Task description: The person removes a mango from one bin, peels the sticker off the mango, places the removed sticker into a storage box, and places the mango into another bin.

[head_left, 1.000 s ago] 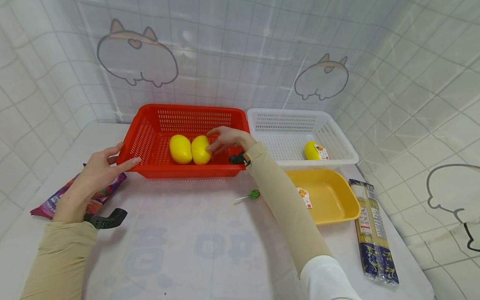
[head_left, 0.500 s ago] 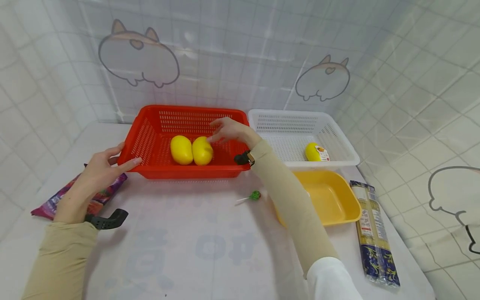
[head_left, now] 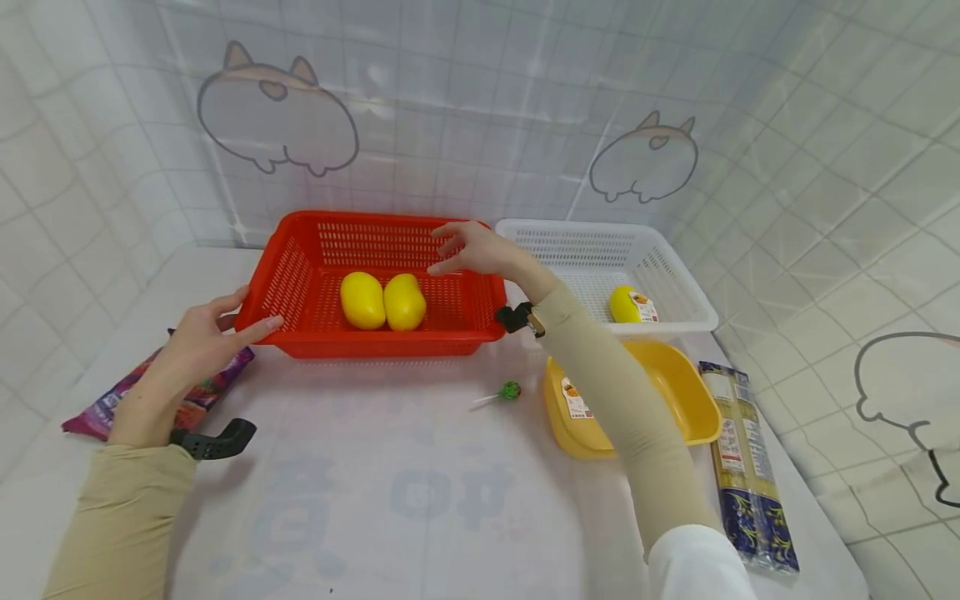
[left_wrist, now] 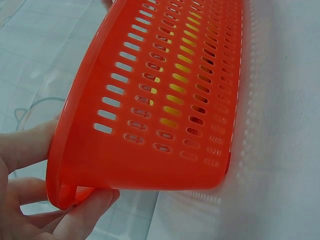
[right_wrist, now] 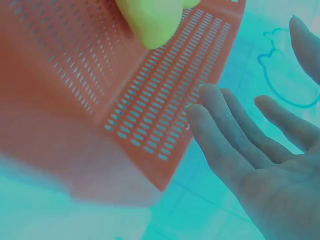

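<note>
Two yellow mangoes (head_left: 362, 300) lie side by side in a red slotted basket (head_left: 375, 337) in the head view. My left hand (head_left: 198, 342) grips the basket's left front corner. In the left wrist view, its fingers and thumb (left_wrist: 85, 215) go round the rim of the red basket. Above the right end of that basket is my right hand (head_left: 483, 252), holding nothing, its fingers spread and slightly bent. The right wrist view has this hand (right_wrist: 245, 155) apart from a mango (right_wrist: 152, 22) and beside the slotted wall.
A white basket (head_left: 562, 246) with one labelled mango (head_left: 624, 305) adjoins the red one. In front are a yellow tub (head_left: 588, 437), partly behind the right sleeve, and a green lollipop (head_left: 510, 390). Packaged noodles (head_left: 742, 458) lie at right, a purple bag (head_left: 97, 414) at left.
My right hand has let go of the right-hand mango, then risen and moved right, away from it. The left hand and both mangoes stay where they were.
</note>
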Motion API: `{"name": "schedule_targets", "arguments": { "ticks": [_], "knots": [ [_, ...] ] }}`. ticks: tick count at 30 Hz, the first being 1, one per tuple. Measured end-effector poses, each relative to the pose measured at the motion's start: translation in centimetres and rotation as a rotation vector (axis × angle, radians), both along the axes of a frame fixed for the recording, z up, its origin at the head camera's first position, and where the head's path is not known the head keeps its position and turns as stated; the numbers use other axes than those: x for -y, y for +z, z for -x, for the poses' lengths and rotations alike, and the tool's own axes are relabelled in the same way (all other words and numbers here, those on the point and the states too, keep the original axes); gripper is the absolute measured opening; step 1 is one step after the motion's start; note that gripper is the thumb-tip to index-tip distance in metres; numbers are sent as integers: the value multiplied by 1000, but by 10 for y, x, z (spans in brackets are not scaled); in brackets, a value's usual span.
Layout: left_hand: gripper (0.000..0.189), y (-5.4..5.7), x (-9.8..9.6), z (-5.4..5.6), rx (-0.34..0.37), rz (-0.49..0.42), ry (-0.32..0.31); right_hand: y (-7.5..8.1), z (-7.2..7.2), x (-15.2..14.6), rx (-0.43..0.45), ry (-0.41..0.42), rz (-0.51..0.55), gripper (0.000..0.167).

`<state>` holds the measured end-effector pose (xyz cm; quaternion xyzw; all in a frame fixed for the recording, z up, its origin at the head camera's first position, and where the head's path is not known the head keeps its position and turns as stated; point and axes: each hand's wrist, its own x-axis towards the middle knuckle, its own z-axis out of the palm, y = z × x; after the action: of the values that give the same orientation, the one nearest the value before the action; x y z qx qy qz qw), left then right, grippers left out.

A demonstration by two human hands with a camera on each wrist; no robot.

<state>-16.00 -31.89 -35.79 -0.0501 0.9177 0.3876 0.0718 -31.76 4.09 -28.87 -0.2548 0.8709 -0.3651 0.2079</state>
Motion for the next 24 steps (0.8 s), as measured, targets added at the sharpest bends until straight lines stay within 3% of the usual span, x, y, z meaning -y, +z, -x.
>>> {"name": "schedule_targets", "arguments": {
  "ticks": [10, 16, 24],
  "knots": [
    [94, 2, -2, -1, -8, -9, -10, 5, -22, -43, -32, -1, -89, 69],
    [96, 2, -2, -1, -10, 0, -7, 7, -25, -85, 32, -39, -63, 69],
    [96, 1, -1, -1, 0, -7, 1, 5, -25, -133, -21, -101, -144, 69]
  ]
}}
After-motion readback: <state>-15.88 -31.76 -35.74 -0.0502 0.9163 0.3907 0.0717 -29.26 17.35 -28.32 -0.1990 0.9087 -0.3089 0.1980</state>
